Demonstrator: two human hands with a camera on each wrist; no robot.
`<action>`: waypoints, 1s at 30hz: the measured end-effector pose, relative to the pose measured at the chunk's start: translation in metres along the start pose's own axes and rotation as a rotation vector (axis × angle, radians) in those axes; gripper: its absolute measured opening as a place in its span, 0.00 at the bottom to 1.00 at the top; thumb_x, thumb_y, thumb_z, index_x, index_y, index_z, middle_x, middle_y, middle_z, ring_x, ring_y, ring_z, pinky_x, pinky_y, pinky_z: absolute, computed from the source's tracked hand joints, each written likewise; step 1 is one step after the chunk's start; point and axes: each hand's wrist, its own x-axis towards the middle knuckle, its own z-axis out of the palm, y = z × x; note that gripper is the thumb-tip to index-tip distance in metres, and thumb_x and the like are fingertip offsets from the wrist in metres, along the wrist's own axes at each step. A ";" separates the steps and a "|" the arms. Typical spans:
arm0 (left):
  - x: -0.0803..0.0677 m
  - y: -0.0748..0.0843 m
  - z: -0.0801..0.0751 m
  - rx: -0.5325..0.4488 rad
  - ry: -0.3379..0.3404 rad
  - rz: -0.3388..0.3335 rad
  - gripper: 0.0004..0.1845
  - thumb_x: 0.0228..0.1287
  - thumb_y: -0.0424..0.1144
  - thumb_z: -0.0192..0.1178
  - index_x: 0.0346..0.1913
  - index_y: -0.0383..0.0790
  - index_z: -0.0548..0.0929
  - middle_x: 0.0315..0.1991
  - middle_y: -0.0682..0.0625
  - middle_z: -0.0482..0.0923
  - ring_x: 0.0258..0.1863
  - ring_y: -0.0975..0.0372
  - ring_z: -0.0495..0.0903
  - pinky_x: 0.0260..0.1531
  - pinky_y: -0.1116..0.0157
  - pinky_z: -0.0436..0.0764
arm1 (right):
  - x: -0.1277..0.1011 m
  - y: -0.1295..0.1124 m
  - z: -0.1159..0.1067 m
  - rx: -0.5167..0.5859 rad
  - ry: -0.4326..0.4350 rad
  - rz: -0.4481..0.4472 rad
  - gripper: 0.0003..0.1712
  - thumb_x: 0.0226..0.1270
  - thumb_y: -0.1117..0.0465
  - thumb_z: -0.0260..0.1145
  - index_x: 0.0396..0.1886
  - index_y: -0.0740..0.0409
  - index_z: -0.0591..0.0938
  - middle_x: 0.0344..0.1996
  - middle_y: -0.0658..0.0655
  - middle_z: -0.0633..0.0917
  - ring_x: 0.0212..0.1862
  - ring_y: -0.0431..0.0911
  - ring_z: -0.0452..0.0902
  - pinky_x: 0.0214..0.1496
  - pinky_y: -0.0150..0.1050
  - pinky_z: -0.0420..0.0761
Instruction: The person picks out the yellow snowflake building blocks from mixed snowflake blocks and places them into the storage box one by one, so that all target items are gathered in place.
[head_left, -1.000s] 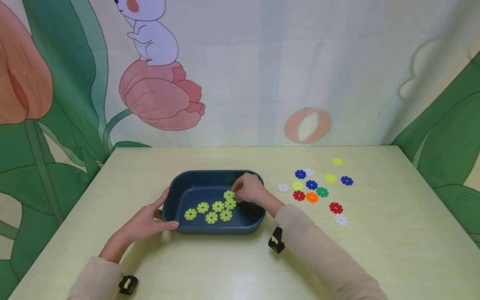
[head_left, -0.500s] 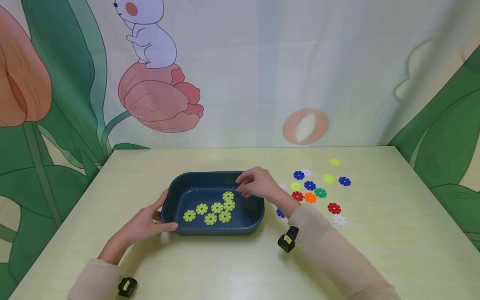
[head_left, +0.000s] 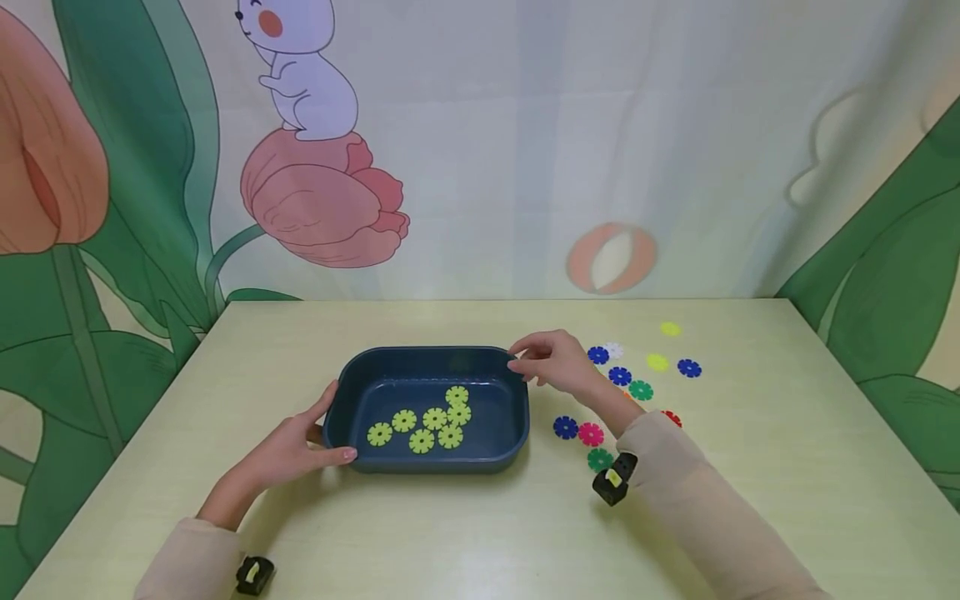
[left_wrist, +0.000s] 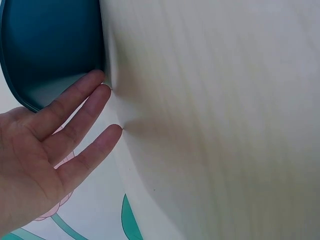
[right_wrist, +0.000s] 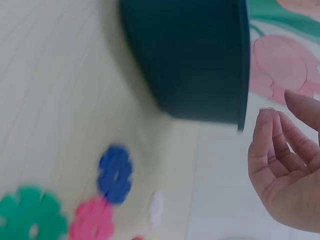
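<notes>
The dark blue plastic tray (head_left: 341, 392) holds 6 yellow-green snowflake discs (head_left: 422, 419); the left hand (head_left: 288, 446) steadies its left wall with straight fingers. The right hand (head_left: 553, 360), empty and loosely curled, hovers over the tray's right rim, seemingly between placements; next it likely needs another yellow-green disc (head_left: 657, 362) from the scattered pile.

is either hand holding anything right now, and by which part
The right hand holds nothing. The left hand holds nothing either; its straight fingers rest against the blue tray at the left end.

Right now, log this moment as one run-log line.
left hand: rests on blue tray | right hand: empty, above tray's right rim | tray: yellow-green discs | table: loose coloured discs
</notes>
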 end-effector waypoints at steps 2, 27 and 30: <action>0.000 0.000 0.000 0.003 -0.002 0.000 0.55 0.51 0.49 0.67 0.72 0.42 0.38 0.46 0.38 0.76 0.38 0.58 0.78 0.34 0.59 0.74 | -0.001 0.007 -0.006 -0.013 0.015 0.007 0.17 0.59 0.60 0.65 0.46 0.65 0.80 0.31 0.64 0.83 0.34 0.59 0.77 0.35 0.49 0.77; 0.001 -0.001 0.000 0.006 0.007 -0.005 0.55 0.51 0.50 0.67 0.72 0.40 0.40 0.48 0.37 0.75 0.37 0.58 0.78 0.31 0.62 0.73 | -0.011 0.079 -0.068 -0.353 0.102 0.142 0.27 0.56 0.53 0.68 0.55 0.60 0.77 0.37 0.58 0.75 0.40 0.51 0.67 0.32 0.35 0.72; 0.001 -0.001 0.000 0.007 0.007 -0.013 0.55 0.50 0.50 0.67 0.72 0.41 0.40 0.47 0.37 0.75 0.37 0.58 0.77 0.31 0.62 0.73 | -0.011 0.084 -0.072 -0.392 0.084 0.122 0.28 0.56 0.53 0.68 0.56 0.60 0.76 0.37 0.59 0.74 0.38 0.51 0.66 0.31 0.36 0.71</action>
